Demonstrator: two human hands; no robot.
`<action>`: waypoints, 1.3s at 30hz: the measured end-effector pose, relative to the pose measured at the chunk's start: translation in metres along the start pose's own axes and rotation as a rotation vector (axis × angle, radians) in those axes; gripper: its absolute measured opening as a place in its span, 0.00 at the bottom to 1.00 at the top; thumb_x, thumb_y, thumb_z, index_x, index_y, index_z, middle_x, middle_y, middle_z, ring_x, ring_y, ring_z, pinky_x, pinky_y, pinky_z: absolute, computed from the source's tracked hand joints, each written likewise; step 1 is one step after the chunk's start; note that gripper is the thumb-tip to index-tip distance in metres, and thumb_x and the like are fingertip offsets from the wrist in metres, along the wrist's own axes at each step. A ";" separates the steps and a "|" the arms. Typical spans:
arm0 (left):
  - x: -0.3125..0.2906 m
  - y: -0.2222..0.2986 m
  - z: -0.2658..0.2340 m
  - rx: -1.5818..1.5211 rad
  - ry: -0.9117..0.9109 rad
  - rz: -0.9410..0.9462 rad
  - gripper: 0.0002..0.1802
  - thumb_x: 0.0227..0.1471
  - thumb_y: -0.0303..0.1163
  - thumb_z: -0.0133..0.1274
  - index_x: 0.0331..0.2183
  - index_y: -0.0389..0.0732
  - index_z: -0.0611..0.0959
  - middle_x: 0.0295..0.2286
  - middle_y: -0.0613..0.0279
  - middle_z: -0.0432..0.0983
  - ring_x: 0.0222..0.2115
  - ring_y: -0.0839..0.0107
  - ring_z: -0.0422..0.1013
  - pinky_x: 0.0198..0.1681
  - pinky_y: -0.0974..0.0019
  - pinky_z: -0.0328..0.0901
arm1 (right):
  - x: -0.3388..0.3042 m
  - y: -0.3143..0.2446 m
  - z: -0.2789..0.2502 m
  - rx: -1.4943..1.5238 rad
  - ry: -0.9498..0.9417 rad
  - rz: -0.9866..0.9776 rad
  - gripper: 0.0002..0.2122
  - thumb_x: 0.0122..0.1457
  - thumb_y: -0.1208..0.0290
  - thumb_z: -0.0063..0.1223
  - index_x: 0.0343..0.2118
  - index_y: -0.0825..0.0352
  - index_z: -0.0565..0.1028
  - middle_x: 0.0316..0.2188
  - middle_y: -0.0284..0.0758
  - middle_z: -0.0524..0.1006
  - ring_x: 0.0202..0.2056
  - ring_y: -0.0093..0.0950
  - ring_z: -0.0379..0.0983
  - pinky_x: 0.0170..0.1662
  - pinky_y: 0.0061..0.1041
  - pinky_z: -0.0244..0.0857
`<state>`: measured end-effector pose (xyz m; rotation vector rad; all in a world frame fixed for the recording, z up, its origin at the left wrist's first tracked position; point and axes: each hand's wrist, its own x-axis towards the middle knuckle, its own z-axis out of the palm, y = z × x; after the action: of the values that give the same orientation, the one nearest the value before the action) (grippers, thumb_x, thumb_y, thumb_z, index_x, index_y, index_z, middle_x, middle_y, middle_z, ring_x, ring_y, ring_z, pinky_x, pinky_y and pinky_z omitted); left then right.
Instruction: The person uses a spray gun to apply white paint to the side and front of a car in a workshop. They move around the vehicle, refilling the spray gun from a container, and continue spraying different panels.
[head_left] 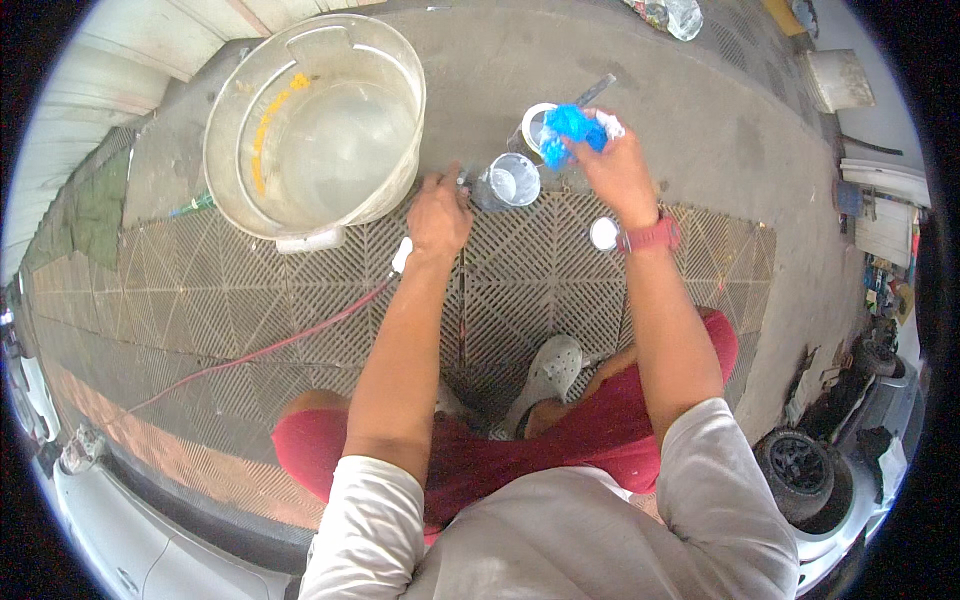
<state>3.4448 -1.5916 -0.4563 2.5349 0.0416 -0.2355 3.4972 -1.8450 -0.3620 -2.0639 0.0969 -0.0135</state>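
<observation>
My left hand (440, 213) is closed around what looks like a spray gun (462, 180), mostly hidden by the fingers. Below the hand, a white piece (402, 255) joins a red hose (300, 347). Just right of the fingers is a clear cup (513, 183) with whitish residue inside; I cannot tell whether it is fixed to the gun. My right hand (618, 170) pinches a crumpled bright blue cloth (572, 133), with a white wad (608, 124) at its fingers. The cloth hangs over a second cup (536, 122), partly covering it. Behind it a grey flat stick (598, 90) slants up.
A large translucent tub (410, 150) with cloudy liquid stands at the left. Close to my right wrist, a small white round lid (604, 234) lies on the ribbed floor mat (540, 275). Car parts with a wheel (795, 468) are at the lower right, and a silver car panel (150, 520) at the lower left.
</observation>
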 end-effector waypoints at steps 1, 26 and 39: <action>0.000 0.000 0.002 0.000 0.016 -0.011 0.27 0.63 0.34 0.54 0.63 0.47 0.76 0.55 0.45 0.73 0.52 0.45 0.75 0.54 0.47 0.71 | 0.015 0.011 -0.003 -0.071 0.022 -0.034 0.16 0.61 0.74 0.65 0.50 0.72 0.78 0.38 0.33 0.84 0.33 0.22 0.80 0.38 0.26 0.75; -0.026 -0.010 0.002 -0.045 -0.028 -0.073 0.37 0.53 0.31 0.60 0.64 0.45 0.73 0.54 0.41 0.74 0.55 0.45 0.73 0.61 0.46 0.67 | -0.074 0.234 -0.021 -0.765 -0.159 0.769 0.53 0.43 0.39 0.75 0.68 0.68 0.66 0.66 0.50 0.69 0.65 0.47 0.66 0.67 0.45 0.61; -0.161 0.060 -0.193 -0.248 0.081 -0.028 0.31 0.60 0.34 0.56 0.64 0.49 0.74 0.48 0.51 0.74 0.47 0.46 0.76 0.48 0.47 0.74 | -0.119 -0.099 -0.036 0.120 0.370 0.216 0.37 0.57 0.59 0.73 0.62 0.71 0.64 0.59 0.45 0.71 0.59 0.38 0.71 0.60 0.40 0.70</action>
<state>3.3221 -1.5301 -0.2377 2.2966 0.1300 -0.1293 3.3825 -1.8214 -0.2542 -1.9012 0.5335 -0.2621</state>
